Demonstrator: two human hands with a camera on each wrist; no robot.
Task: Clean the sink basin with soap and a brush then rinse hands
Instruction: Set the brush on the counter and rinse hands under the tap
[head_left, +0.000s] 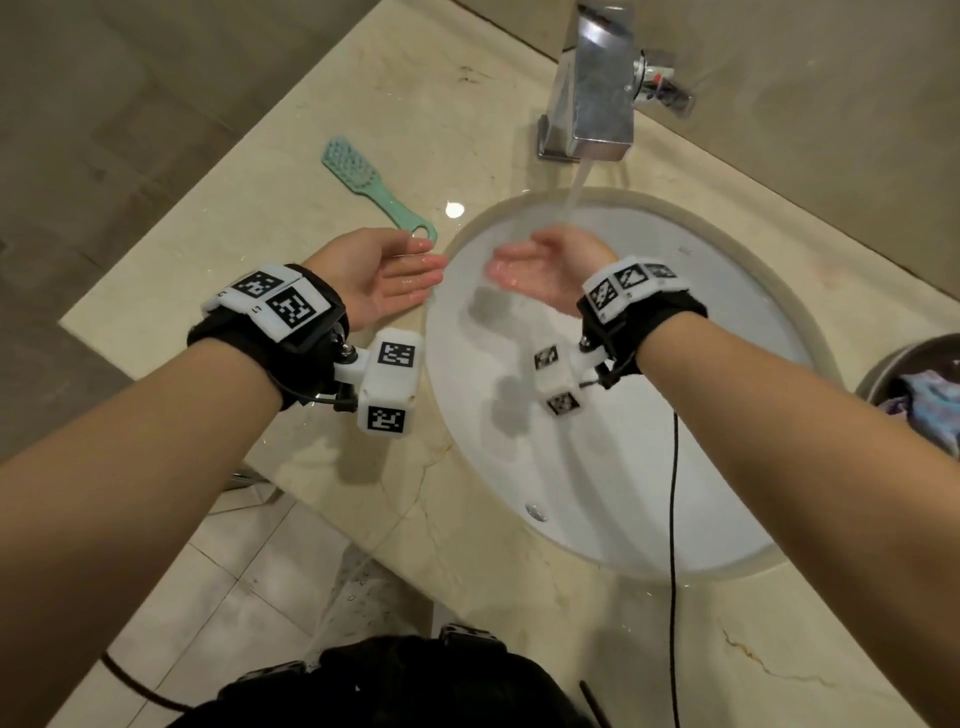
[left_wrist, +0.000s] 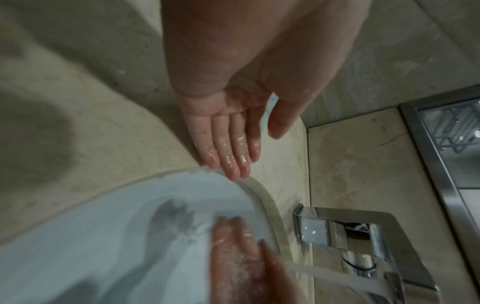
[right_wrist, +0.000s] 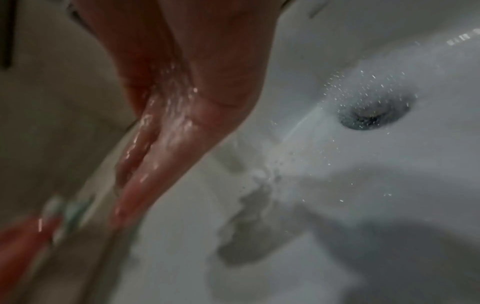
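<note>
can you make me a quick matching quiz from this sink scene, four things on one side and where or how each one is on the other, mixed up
Things:
1. brush
2. right hand
3. left hand
4. tap

States:
A. running, water pouring into the sink
B. open under the stream, over the basin
C. lying on the counter, left of the basin
D. open and wet, at the basin's left rim, out of the stream

Pairs: 1-C, 2-B, 3-D, 4-A
</note>
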